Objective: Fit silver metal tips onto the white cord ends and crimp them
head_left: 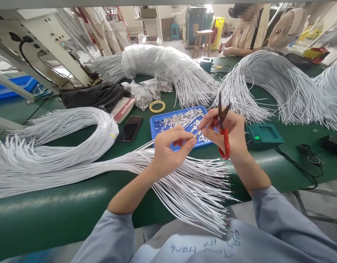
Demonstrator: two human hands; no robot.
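My left hand point(170, 149) is closed in a pinch on the end of a white cable point(196, 135), above the front of a blue tray point(154, 132). My right hand point(235, 133) carries scissors point(225, 142) with red handles, their dark blades parted and pointing up. Its thumb and index finger meet at the cable's tip, perhaps on a small metal piece too tiny to make out. Many small silvery metal pieces point(171, 121) and a few white cables lie in the tray. Below my hands fans a bundle of white cables point(193, 190), its ends toward my lap.
A coiled cable bundle point(102, 137) and a phone point(130, 128) lie left. Yellow tape point(157, 106) and bags of metal parts point(143, 100) sit behind the tray. More bundles point(267, 80) arch at the back. A green device point(264, 136) stands right. Another person point(249, 36) works opposite.
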